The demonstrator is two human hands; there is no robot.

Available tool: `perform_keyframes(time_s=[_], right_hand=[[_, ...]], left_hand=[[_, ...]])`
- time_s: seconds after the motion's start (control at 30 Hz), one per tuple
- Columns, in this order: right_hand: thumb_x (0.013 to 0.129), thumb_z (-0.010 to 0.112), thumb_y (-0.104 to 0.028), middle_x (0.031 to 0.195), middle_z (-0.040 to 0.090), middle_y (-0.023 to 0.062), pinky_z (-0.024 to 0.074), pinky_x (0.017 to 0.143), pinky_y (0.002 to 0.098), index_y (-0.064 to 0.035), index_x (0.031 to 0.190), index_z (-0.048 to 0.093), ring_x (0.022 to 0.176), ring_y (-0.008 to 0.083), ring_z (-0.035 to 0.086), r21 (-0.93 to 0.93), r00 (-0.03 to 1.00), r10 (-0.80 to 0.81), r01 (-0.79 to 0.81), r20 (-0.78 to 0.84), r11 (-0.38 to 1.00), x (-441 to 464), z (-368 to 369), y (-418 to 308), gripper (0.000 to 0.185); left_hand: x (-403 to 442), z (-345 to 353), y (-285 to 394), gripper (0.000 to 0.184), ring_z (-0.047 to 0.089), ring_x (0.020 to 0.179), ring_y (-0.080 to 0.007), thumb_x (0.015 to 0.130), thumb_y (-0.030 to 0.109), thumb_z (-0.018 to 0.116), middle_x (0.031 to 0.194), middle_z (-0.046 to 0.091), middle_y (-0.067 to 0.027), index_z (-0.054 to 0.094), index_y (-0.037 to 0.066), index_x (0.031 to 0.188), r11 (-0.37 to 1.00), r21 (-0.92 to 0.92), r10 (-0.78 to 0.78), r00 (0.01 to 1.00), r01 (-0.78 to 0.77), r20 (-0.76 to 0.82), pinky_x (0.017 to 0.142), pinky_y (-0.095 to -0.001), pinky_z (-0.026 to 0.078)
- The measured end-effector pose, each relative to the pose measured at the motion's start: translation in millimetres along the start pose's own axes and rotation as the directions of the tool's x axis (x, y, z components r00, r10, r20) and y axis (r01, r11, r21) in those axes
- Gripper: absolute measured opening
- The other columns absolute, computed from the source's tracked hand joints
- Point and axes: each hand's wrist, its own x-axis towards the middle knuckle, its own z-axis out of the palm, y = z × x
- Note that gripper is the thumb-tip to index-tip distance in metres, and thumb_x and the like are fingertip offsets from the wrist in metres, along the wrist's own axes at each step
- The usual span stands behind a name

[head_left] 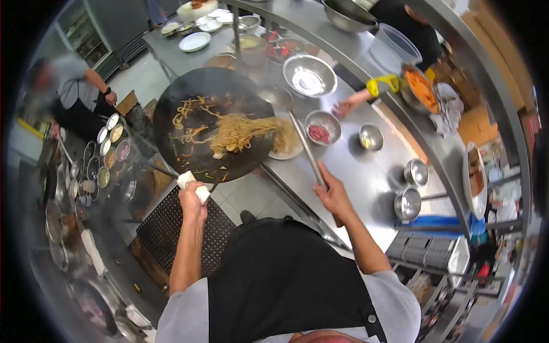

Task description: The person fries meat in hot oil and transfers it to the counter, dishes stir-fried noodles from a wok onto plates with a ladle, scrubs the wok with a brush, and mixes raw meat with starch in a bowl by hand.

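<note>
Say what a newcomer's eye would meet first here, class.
Probably the big dark wok, left of centre, with noodles stretching over its rim to a plate on the steel counter. The left hand grips a white cloth at the wok's near edge; over the counter, the right hand holds a ladle.

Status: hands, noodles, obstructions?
Left hand gripping cloth at wok; right holding ladle. Noodles in wok and on plate. Co-worker's hand nearby, not blocking plate.

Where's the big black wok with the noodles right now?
In the head view, the wok is left of centre, its right edge by the white plate on the steel table. The white cloth is just below it.
</note>
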Motion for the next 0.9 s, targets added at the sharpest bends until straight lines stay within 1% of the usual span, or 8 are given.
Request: perform_keyframes(time_s=[0.03, 0.13, 0.17, 0.27, 0.33, 0.4, 0.6, 0.9], right_hand=[[0.096, 0.068, -0.012, 0.148, 0.059, 0.0259, 0.0481, 0.108, 0.0351, -0.0086, 0.161, 0.039, 0.127, 0.0264, 0.065, 0.166, 0.968, 0.231, -0.246, 0.101, 0.955, 3.6, 11.1, 2.8, 0.071], [0.098, 0.068, -0.015, 0.147, 0.06, 0.0257, 0.0508, 0.104, 0.0344, -0.0082, 0.16, 0.042, 0.121, 0.0234, 0.066, 0.237, 0.834, 0.438, -0.525, 0.336, 0.818, 13.6, 53.1, 31.8, 0.067], [0.099, 0.067, -0.016, 0.139, 0.067, 0.0216, 0.0543, 0.096, 0.0389, -0.0062, 0.156, 0.047, 0.115, 0.0257, 0.07, 0.176, 0.986, 0.106, -0.128, 0.126, 0.976, 14.2, 71.1, 68.1, 0.062], [0.1, 0.065, -0.02, 0.13, 0.071, 0.0227, 0.0554, 0.092, 0.0427, -0.0055, 0.151, 0.053, 0.108, 0.0345, 0.073, -0.025, 0.973, -0.226, 0.227, 0.053, 0.974, 65.2, 49.8, 70.0, 0.055], [0.098, 0.063, -0.021, 0.118, 0.072, 0.0258, 0.0555, 0.091, 0.0473, -0.0056, 0.145, 0.058, 0.104, 0.0445, 0.071, -0.135, 0.98, -0.057, 0.085, 0.193, 0.987, 123.4, 27.6, 31.1, 0.05], [0.095, 0.062, -0.018, 0.106, 0.071, 0.0275, 0.0558, 0.087, 0.0516, -0.012, 0.147, 0.057, 0.098, 0.0468, 0.069, -0.249, 0.969, -0.17, 0.212, 0.181, 0.945, 160.8, 14.7, -20.8, 0.052], [0.095, 0.06, -0.016, 0.099, 0.068, 0.0214, 0.0561, 0.078, 0.0535, -0.0264, 0.155, 0.049, 0.088, 0.0405, 0.07, -0.506, 0.936, -0.252, 0.346, 0.246, 0.79, 162.8, -0.2, 18.2, 0.062], [0.098, 0.062, -0.022, 0.1, 0.068, 0.0201, 0.0541, 0.078, 0.0508, -0.0191, 0.152, 0.054, 0.089, 0.0408, 0.068, -0.628, 0.951, -0.165, 0.299, 0.263, 0.719, 91.5, -113.8, 64.5, 0.055]], left_hand=[[-3.3, 5.1, 0.6, 0.011, 0.055, 0.047, -0.0152, 0.081, 0.006, 0.068, 0.067, 0.057, -0.0006, 0.059, 0.008, 0.086, 0.999, -0.017, -0.048, 0.999, 0.048, 0.009, 0.039, -0.0303, 0.039], [-8.1, 9.9, 2.9, 0.011, 0.052, 0.043, -0.0152, 0.081, 0.007, 0.068, 0.063, 0.055, -0.0002, 0.059, 0.009, 0.085, 0.979, -0.116, -0.161, 0.985, 0.167, 0.061, 0.035, -0.0311, 0.035], [-13.9, 13.3, -0.1, 0.01, 0.053, 0.045, -0.0146, 0.082, 0.007, 0.067, 0.065, 0.056, -0.0007, 0.058, 0.008, 0.087, 0.991, -0.072, -0.112, 0.993, 0.114, 0.036, 0.035, -0.0299, 0.035], [-23.9, 29.3, 4.2, 0.01, 0.054, 0.047, -0.0143, 0.082, 0.007, 0.065, 0.067, 0.056, -0.0013, 0.058, 0.007, 0.089, 0.999, 0.002, -0.036, 0.999, 0.036, -0.033, 0.036, -0.0293, 0.034], [-20.3, 30.2, 2.5, 0.009, 0.054, 0.047, -0.0148, 0.082, 0.007, 0.065, 0.068, 0.057, -0.0017, 0.058, 0.007, 0.088, 0.999, 0.047, 0.007, 1.0, -0.006, -0.01, 0.037, -0.0295, 0.035], [-28.6, 40.9, 6.4, 0.009, 0.054, 0.047, -0.0151, 0.081, 0.007, 0.065, 0.068, 0.057, -0.0018, 0.058, 0.008, 0.086, 0.998, 0.059, 0.027, 0.999, -0.025, -0.03, 0.038, -0.029, 0.036], [-43.5, 49.6, 17.6, 0.011, 0.056, 0.049, -0.0145, 0.079, 0.007, 0.067, 0.068, 0.057, -0.001, 0.059, 0.008, 0.086, 0.987, 0.095, 0.132, 0.99, -0.126, -0.052, 0.038, -0.0295, 0.036], [-36.0, 58.3, -11.1, 0.009, 0.056, 0.045, -0.0157, 0.082, 0.009, 0.067, 0.066, 0.059, -0.0033, 0.061, 0.006, 0.088, 0.988, -0.036, 0.143, 0.983, -0.148, -0.117, 0.036, -0.0303, 0.034]])
